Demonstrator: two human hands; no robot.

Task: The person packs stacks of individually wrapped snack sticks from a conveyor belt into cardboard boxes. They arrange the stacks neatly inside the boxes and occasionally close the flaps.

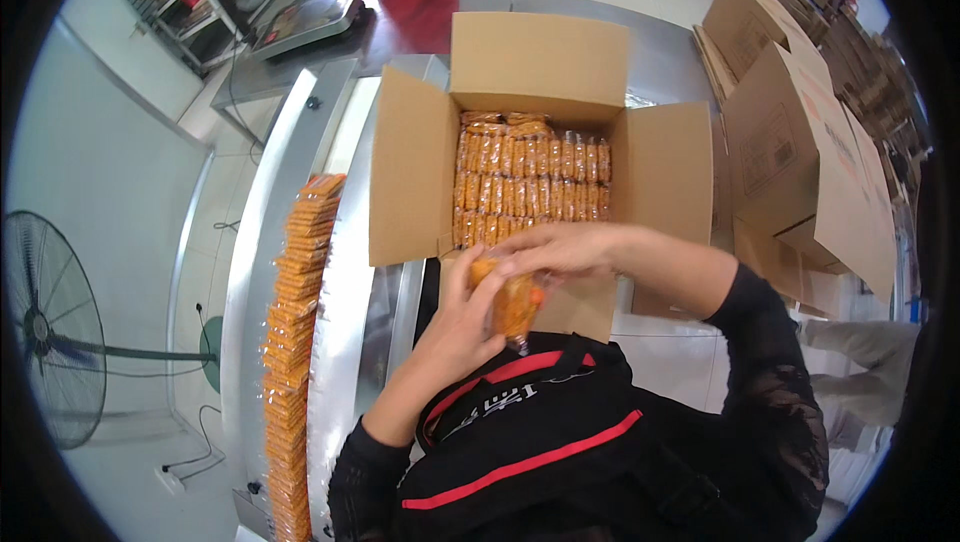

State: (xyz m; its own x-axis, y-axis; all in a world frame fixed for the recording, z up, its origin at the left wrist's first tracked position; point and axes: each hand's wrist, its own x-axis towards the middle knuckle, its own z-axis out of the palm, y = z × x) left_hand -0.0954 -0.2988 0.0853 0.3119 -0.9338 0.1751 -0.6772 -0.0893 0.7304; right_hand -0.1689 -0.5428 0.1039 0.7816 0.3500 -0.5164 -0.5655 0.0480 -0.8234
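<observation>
My left hand (457, 317) grips a clear plastic packet of orange-brown food (514, 308) just in front of my apron. Across its top reaches my right hand (562, 251), whose fingers are partly hidden; whether they grip the packet I cannot tell. Beyond both hands stands an open cardboard carton (540, 62) with its flaps spread. Rows of similar packets (525, 193) stand on edge inside it, and a few lie flat along the far wall. To my left, a long line of packets (289, 347) leans in a metal channel (337, 362).
A platform scale (311, 21) rests on the metal table (660, 66) at the far left. Several printed cartons (780, 144) stand to the right. Along the left wall is a standing fan (52, 328). Another person's legs (862, 373) show at the right.
</observation>
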